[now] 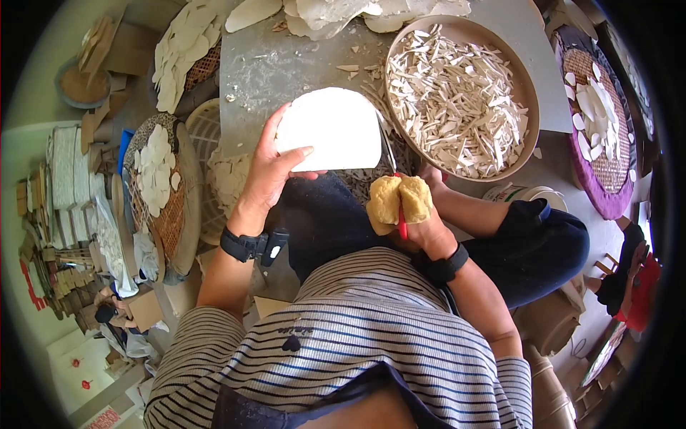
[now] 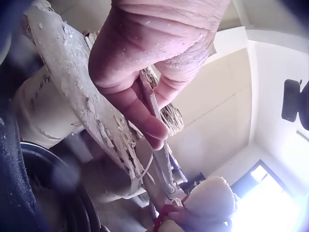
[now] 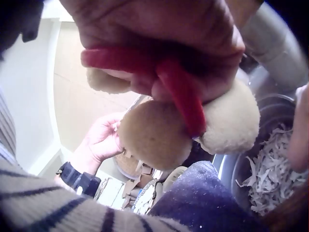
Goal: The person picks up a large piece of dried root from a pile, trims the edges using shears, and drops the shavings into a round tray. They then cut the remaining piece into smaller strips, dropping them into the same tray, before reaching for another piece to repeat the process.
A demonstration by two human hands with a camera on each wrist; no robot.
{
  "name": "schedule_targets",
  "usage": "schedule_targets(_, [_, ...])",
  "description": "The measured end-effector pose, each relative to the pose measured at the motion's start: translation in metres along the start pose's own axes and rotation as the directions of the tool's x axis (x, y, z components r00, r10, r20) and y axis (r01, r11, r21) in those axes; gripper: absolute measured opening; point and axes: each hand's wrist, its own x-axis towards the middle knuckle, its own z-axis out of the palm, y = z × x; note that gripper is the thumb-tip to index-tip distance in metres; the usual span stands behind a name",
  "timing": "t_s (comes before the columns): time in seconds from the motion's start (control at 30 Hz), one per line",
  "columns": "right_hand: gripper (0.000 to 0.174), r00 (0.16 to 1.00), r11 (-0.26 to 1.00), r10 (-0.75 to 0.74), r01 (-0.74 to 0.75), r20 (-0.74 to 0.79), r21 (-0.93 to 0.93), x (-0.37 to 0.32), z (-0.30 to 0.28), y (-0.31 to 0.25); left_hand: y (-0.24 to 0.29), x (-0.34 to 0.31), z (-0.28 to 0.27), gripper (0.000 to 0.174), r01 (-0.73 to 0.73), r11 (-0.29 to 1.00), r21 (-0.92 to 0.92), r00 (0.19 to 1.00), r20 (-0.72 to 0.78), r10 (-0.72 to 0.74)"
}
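A white flat piece (image 1: 329, 129), rounded at the top with a straight lower edge, is pinched by the left hand (image 1: 266, 168), thumb on its face. The left wrist view shows the left hand (image 2: 149, 63) holding the piece nearly edge-on. Red-handled scissors (image 1: 401, 214) are gripped in the right hand (image 1: 421, 229), their blades (image 1: 389, 150) beside the piece's right edge. Yellow spongy padding (image 1: 400, 200) covers fingers of that hand. In the right wrist view the right hand (image 3: 164, 43) curls round the red handles (image 3: 181, 92), with pale padding (image 3: 154, 133) below.
A round tray (image 1: 534, 107) of white strips stands on the grey table (image 1: 286, 64) at the right, with larger white pieces (image 1: 321, 14) at the table's far edge. Woven trays of white pieces (image 1: 155, 171) stand on both sides. A bucket (image 1: 547, 196) is beside the right knee.
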Motion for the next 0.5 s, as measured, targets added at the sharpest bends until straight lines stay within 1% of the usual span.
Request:
schedule_targets(0.03, [0.02, 0.995, 0.945, -0.094, 0.096, 0.022, -0.313, -0.001, -0.001, 0.0, 0.002, 0.001, -0.001, 0.072, -0.004, 1.0, 0.005, 1.0, 0.012, 0.004])
schedule_targets(0.07, [0.022, 0.981, 0.786, -0.187, 0.176, 0.044, -0.593, -0.001, -0.002, -0.001, 0.003, 0.003, -0.003, 0.072, -0.012, 1.0, 0.019, 1.0, 0.026, 0.011])
schedule_targets(0.1, [0.024, 0.944, 0.492, -0.291, 0.289, 0.158, -0.821, -0.002, -0.003, -0.004, 0.004, 0.004, -0.004, 0.072, -0.018, 0.999, 0.031, 0.999, 0.039, 0.017])
schedule_targets(0.17, [0.027, 0.907, 0.197, -0.33, 0.338, 0.262, -0.92, -0.001, -0.002, -0.009, 0.006, 0.004, -0.004, 0.072, -0.021, 0.998, 0.052, 0.997, 0.074, 0.017])
schedule_targets(0.23, [0.029, 0.935, 0.342, -0.3, 0.292, 0.191, -0.893, 0.001, 0.004, -0.012, 0.008, 0.002, -0.002, 0.073, -0.017, 0.997, 0.07, 0.993, 0.116, 0.009])
schedule_targets(0.3, [0.031, 0.985, 0.499, -0.17, 0.123, 0.042, -0.858, -0.003, 0.012, -0.025, 0.006, 0.002, -0.001, 0.074, -0.02, 0.995, 0.103, 0.993, 0.115, 0.008])
schedule_targets(0.33, [0.031, 0.991, 0.55, -0.134, 0.07, -0.005, -0.832, -0.002, 0.015, -0.03, 0.006, 0.004, -0.001, 0.074, -0.025, 0.992, 0.123, 0.993, 0.118, 0.011])
schedule_targets(0.37, [0.031, 0.994, 0.597, -0.098, 0.017, -0.053, -0.802, -0.002, 0.019, -0.034, 0.003, 0.004, 0.0, 0.072, -0.041, 0.995, 0.087, 0.997, 0.065, 0.036])
schedule_targets(0.4, [0.031, 0.992, 0.629, -0.097, -0.003, -0.082, -0.777, -0.002, 0.021, -0.036, -0.002, 0.002, 0.002, 0.07, -0.059, 0.997, 0.052, 0.998, 0.015, 0.058])
schedule_targets(0.43, [0.031, 0.988, 0.654, -0.129, 0.018, -0.089, -0.757, -0.001, 0.019, -0.031, -0.008, 0.0, 0.006, 0.068, -0.078, 0.997, 0.016, 0.996, -0.034, 0.078])
schedule_targets(0.47, [0.03, 0.982, 0.676, -0.162, 0.04, -0.095, -0.736, -0.001, 0.016, -0.027, -0.016, 0.001, 0.013, 0.063, -0.123, 0.989, -0.085, 0.984, -0.137, 0.111])
schedule_targets(0.5, [0.029, 0.971, 0.686, -0.228, 0.104, -0.077, -0.72, 0.002, 0.006, -0.009, -0.026, 0.001, 0.023, 0.059, -0.177, 0.967, -0.181, 0.961, -0.243, 0.13])
